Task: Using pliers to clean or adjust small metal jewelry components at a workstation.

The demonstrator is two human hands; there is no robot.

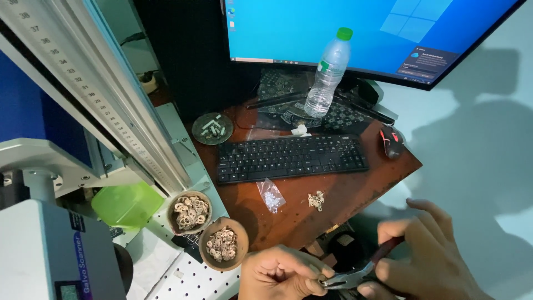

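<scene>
My right hand (pixel 430 261) closes on pliers (pixel 355 275); my left hand (pixel 280 275) pinches a small piece at their tip, beyond the desk's (pixel 355 194) front edge.

**Hidden, cropped, too small**

Left hand (pixel 280 275) and right hand (pixel 427 261): cut off by bottom edge, wrists unseen. Pliers (pixel 355 275): handles buried in right palm; piece at tips too small to identify. Monitor (pixel 355 33): cropped at top. Bag (pixel 272 195): contents too fine to tell. Scanner (pixel 50 255): cropped left and bottom.
</scene>
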